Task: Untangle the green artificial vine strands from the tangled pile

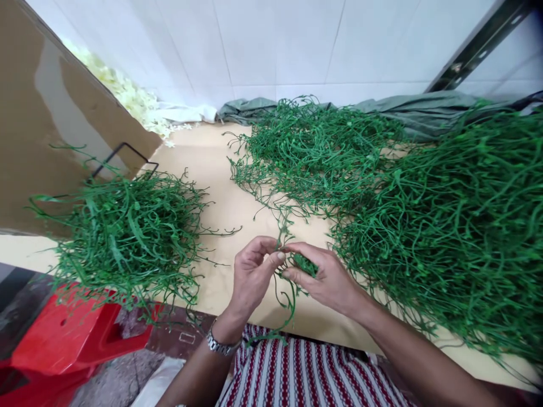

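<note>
My left hand pinches a thin, curly green stem between thumb and fingers above the front of the table. The stem looks like part of an artificial plant; its lower end curves down toward my lap. My right hand meets the left at the fingertips, its index finger touching the same stem by the left thumb. More green shows between the right thumb and index finger, partly hidden by the hand. Close to the right hand lies a large heap of similar green stems, with small knobbly tips.
Another pile of green stems lies at the left, overhanging the table edge, beside a cardboard box and a black wire frame. More stems spread at the back. A red plastic stool stands below left; pale petals lie behind.
</note>
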Demonstrator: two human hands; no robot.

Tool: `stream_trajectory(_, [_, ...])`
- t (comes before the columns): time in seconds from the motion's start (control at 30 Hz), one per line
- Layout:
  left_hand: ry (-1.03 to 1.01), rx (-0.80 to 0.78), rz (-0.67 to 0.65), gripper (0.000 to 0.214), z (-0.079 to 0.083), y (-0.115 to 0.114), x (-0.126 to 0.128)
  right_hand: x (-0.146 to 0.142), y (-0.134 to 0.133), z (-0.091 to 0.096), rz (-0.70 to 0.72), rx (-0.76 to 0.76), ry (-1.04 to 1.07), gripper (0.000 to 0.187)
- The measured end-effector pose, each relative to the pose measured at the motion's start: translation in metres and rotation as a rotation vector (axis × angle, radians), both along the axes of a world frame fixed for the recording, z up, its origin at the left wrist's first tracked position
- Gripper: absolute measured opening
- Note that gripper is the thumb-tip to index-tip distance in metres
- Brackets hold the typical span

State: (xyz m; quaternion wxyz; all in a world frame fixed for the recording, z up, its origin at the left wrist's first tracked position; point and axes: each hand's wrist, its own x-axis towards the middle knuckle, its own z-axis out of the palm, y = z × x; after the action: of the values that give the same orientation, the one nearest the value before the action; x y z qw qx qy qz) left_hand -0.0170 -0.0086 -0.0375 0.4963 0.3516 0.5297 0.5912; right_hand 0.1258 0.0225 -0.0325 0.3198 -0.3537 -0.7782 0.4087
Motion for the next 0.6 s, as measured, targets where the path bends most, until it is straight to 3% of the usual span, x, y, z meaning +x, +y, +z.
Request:
stream_trajectory(0.17, [-0.051,0.033,-0.068,0.012,-0.004,-0.003,-0.004,0.004,-0.001,-0.006,0.001,0.09,-0.015,0.014])
stream_trajectory(0.4, [0.175,0.101,-0.194,0.012,-0.001,-0.01,-0.009,0.005,0.0,-0.003,-0.003,0.191,0.011,0.019])
stream_trajectory(0.6, [0.171,0.061,-0.254,0.008,0.003,-0.011,-0.011,0.006,-0.002,-0.005,0.047,0.25,0.02,0.023])
